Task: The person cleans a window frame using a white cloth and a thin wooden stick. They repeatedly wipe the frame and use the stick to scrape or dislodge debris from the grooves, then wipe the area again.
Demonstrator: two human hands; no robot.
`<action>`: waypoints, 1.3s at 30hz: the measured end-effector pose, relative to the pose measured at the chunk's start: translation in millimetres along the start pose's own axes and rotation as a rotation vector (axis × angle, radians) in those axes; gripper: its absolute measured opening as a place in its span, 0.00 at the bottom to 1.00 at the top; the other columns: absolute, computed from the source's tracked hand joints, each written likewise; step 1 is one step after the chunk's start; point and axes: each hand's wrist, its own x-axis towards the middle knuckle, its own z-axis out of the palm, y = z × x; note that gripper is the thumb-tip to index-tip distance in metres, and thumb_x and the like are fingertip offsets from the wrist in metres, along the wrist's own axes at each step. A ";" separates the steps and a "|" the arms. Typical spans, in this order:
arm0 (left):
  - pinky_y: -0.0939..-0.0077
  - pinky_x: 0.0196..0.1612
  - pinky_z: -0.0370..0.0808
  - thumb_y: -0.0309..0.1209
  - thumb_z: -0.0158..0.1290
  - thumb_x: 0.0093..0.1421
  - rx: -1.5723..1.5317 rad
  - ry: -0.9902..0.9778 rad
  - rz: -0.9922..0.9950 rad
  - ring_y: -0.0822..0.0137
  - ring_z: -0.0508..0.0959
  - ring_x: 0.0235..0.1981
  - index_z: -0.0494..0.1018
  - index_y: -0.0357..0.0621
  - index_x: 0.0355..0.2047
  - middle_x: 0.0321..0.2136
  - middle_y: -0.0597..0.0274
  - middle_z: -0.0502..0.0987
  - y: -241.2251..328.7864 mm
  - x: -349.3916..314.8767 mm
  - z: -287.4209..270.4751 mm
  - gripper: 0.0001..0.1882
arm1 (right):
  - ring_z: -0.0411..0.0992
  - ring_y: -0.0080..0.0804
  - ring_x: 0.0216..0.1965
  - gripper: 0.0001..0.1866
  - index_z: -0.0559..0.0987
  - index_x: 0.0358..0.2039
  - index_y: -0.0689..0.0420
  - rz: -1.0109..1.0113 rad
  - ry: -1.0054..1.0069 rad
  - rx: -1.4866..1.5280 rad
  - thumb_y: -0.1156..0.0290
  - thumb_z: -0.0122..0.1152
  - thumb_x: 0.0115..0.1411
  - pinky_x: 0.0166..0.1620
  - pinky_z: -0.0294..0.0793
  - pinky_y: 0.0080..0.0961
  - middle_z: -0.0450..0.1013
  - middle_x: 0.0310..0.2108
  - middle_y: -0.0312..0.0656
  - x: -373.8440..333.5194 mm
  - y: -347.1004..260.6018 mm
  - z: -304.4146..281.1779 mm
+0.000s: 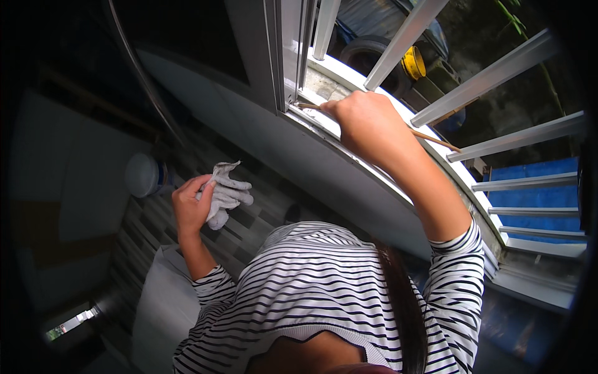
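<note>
At the left, my left hand (192,204) is closed on a crumpled whitish cloth (229,192), which hangs from the fingers above the floor. My right hand (364,121) reaches over the window sill and grips a thin brown stick (436,139). One end of the stick pokes into the corner of the window track (317,121), beside the grey frame upright (283,56). Its other end sticks out behind the wrist toward the white bars. The fingertips of my right hand are partly hidden behind its back.
White window bars (461,78) slant past the right side of the opening. Outside lie a tyre (372,59), a yellow container (413,62) and a blue sheet (534,190). A bucket with a white lid (142,175) stands on the striped floor (140,232) at left.
</note>
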 end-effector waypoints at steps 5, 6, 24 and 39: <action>0.74 0.35 0.76 0.23 0.60 0.53 0.024 0.012 0.018 0.59 0.82 0.30 0.80 0.35 0.35 0.30 0.50 0.81 -0.4 0.7 1.1 0.08 | 0.78 0.46 0.28 0.24 0.81 0.49 0.48 -0.030 0.057 0.067 0.79 0.58 0.51 0.35 0.77 0.39 0.77 0.24 0.51 8.9 1.5 19.1; 0.74 0.35 0.76 0.23 0.60 0.53 0.024 0.014 0.025 0.59 0.82 0.30 0.80 0.35 0.35 0.30 0.50 0.81 -0.1 0.2 1.4 0.08 | 0.78 0.46 0.28 0.23 0.82 0.49 0.47 -0.034 0.074 0.090 0.78 0.57 0.52 0.36 0.77 0.39 0.77 0.25 0.50 6.1 2.9 21.9; 0.77 0.35 0.75 0.22 0.60 0.53 0.007 0.001 0.056 0.66 0.81 0.29 0.80 0.34 0.35 0.29 0.52 0.82 -1.8 7.6 6.9 0.08 | 0.79 0.44 0.30 0.22 0.83 0.47 0.48 -0.001 -0.063 -0.035 0.80 0.56 0.52 0.37 0.78 0.37 0.78 0.27 0.50 -8.0 18.4 2.2; 0.77 0.34 0.75 0.22 0.60 0.53 -0.001 0.010 0.065 0.67 0.81 0.28 0.80 0.35 0.35 0.29 0.52 0.82 2.7 9.1 5.8 0.08 | 0.77 0.46 0.29 0.22 0.81 0.46 0.53 0.089 0.080 0.065 0.81 0.57 0.49 0.34 0.78 0.38 0.76 0.25 0.48 -58.6 12.8 -1.0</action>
